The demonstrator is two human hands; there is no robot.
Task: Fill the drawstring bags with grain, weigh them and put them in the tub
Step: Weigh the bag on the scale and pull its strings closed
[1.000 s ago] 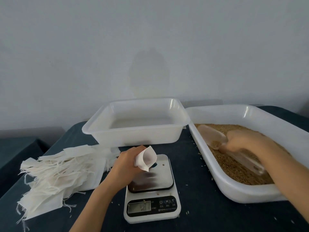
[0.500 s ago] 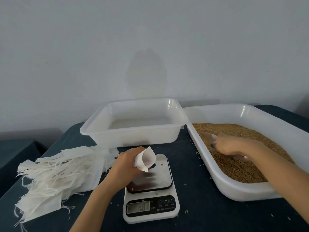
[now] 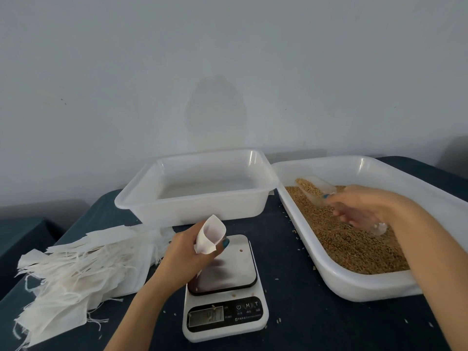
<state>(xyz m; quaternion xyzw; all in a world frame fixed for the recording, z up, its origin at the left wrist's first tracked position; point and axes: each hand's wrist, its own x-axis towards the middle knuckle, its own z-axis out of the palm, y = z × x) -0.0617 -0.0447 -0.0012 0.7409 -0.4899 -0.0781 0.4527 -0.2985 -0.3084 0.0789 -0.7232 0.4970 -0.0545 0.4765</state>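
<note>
Left hand (image 3: 184,252) holding bag (image 3: 210,235) (mouth open), right hand (image 3: 367,206) gripping scoop (image 3: 316,190)

Scale (image 3: 224,295) lower centre; bag pile (image 3: 76,269) lower left; tub (image 3: 197,196) above it; grain tray (image 3: 354,282) at right.

White tubs (image 3: 202,206), white bags (image 3: 76,269) — golden-brown grain (image 3: 354,247) — dark blue tablecloth (image 3: 291,249).
</note>
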